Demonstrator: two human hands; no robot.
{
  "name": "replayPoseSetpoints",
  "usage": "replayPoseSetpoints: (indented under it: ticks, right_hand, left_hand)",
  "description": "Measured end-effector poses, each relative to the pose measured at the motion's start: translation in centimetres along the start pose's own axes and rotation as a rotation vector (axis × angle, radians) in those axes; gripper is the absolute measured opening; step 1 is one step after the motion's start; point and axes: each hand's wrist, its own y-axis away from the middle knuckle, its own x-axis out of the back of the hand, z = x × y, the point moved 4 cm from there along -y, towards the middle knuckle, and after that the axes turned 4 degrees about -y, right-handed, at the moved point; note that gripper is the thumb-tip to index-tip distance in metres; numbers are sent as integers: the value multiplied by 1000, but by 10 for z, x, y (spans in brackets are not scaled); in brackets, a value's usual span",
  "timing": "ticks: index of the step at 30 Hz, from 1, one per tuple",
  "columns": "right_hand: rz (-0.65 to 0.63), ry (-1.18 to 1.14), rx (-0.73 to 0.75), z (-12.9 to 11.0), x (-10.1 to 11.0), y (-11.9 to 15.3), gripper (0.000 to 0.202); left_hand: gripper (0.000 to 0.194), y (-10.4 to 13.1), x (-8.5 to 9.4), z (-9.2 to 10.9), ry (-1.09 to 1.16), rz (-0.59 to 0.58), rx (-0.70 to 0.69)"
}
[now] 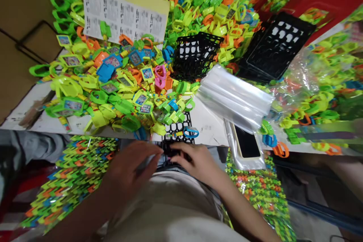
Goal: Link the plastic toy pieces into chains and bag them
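A black plastic grid tray (177, 126) slants over the table's near edge, its lower end by my lap. Across it lies a blue toy watch (191, 132) with a yellow-and-red strap end. My right hand (195, 160) is closed around the tray's lower part, with fingers on top and thumb below; what lies under the fingers is hidden. At the tray's left side is my left hand (133, 162), slightly blurred. Its fingers stretch toward the tray, a gap shows between them and the thumb, and I see nothing held.
Toy watches (124, 83) heap across the table. A printed sticker sheet (124, 15), black plastic baskets (197, 55), stacked black trays (279, 47), clear bags (234, 96) and a phone (246, 141) lie around. Packed bundles (70, 177) hang or stand below the edge. A red crate (326, 0) stands right.
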Motion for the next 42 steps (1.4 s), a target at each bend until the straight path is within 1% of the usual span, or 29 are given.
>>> replayPoseSetpoints:
  ticks: [2, 4, 5, 7, 8, 10, 12, 14, 16, 18, 20, 21, 23, 26, 29, 31, 32, 34, 36, 37, 39, 40, 42]
  right_hand:
    - [58, 130, -182, 7, -3, -4, 41]
    - [88, 226, -254, 8, -8, -11, 42]
    - [103, 242, -264, 8, -10, -14, 40]
    - [149, 243, -273, 10, -12, -17, 34]
    - [174, 238, -283, 12, -11, -17, 32]
    - [235, 214, -312, 20, -8, -10, 25]
    - [321, 149, -318, 31, -2, 1, 16]
    - [452, 32, -301, 46, 7, 17, 9]
    - [622, -73, -290, 63, 19, 31, 7]
    - [786, -119, -297, 78, 32, 41, 14]
    - [888, -140, -287, 89, 43, 39, 19]
    - [908, -170, -272, 94, 47, 34, 18]
    - [894, -291, -232, 102, 50, 16, 18]
    - [814, -574, -199, 112, 45, -16, 24]
    - [714, -906, -211, 119, 33, -40, 27]
    - [657, -1022, -233, 121, 26, -48, 31]
    - [646, -1019, -255, 122, 23, -49, 32]
    - [640, -923, -292, 123, 22, -51, 29]
    - [628, -781, -295, 123, 24, -51, 23]
    - [621, -705, -288, 121, 26, -52, 20]
    - [612, -526, -289, 118, 30, -52, 17]
    - [608, -433, -296, 117, 32, -52, 17]
    - [595, -279, -283, 112, 34, -53, 16]
  left_hand:
    - [15, -22, 10, 1, -67, 80, -16]
    - [21, -48, 7, 5, -140, 93, -55]
    - [26, -60, 1, 7, -190, 74, -75]
    - [38, -83, -19, 12, -321, 11, -101]
    - [43, -93, -31, 14, -395, -15, -97]
    - [48, -106, -53, 16, -519, -23, -86]
    - [48, -113, -68, 15, -569, -5, -89]
    - [45, -116, -75, 12, -554, -13, -114]
    - [44, -118, -74, 8, -521, -49, -158]
    - [46, -118, -70, 5, -499, -94, -227]
    - [50, -118, -65, 3, -485, -141, -295]
    - [53, -118, -63, 2, -478, -164, -319]
    - [60, -119, -60, 2, -459, -214, -343]
    - [67, -121, -58, 1, -415, -281, -311]
    - [54, -125, -58, 1, -324, -325, -236]
    - [46, -129, -57, -1, -215, -349, -146]
    - [45, -131, -56, -4, -141, -358, -79]
    - [47, -135, -51, -11, 42, -358, 73]
    - [50, -138, -42, -20, 224, -304, 186]
    - [52, -140, -36, -25, 290, -261, 217]
    - [54, -142, -26, -31, 346, -183, 244]
    - [54, -143, -23, -33, 342, -163, 251]
    - [52, -145, -22, -31, 282, -173, 263]
